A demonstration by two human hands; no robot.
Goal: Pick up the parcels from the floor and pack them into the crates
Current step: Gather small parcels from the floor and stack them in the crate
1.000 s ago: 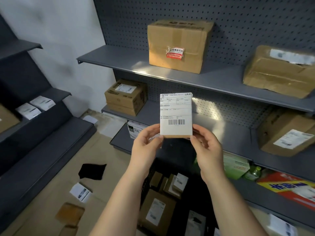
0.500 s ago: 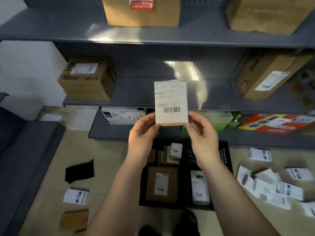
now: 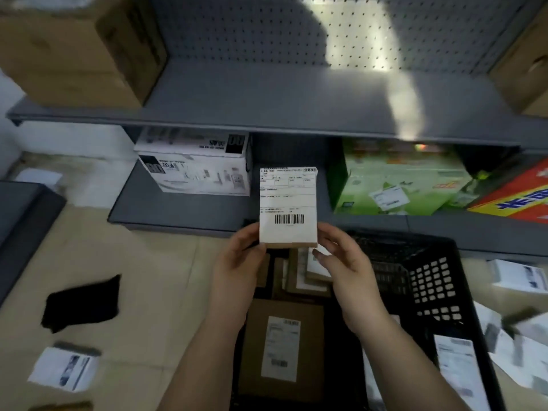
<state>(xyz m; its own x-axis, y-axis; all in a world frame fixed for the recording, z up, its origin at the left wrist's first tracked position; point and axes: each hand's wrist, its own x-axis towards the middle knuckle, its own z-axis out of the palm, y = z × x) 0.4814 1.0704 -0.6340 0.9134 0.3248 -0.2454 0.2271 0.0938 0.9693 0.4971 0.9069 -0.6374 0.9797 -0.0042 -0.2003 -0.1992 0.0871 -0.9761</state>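
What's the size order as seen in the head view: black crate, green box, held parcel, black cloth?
1. black crate
2. green box
3. held parcel and black cloth look about alike; the parcel is nearer the camera, so no ranking between them.

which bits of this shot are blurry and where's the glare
Head view: the held parcel is fairly sharp and its barcode is legible. The floor parcels at right are smeared by blur. A bright glare patch lies on the pegboard and streaks down the shelf.
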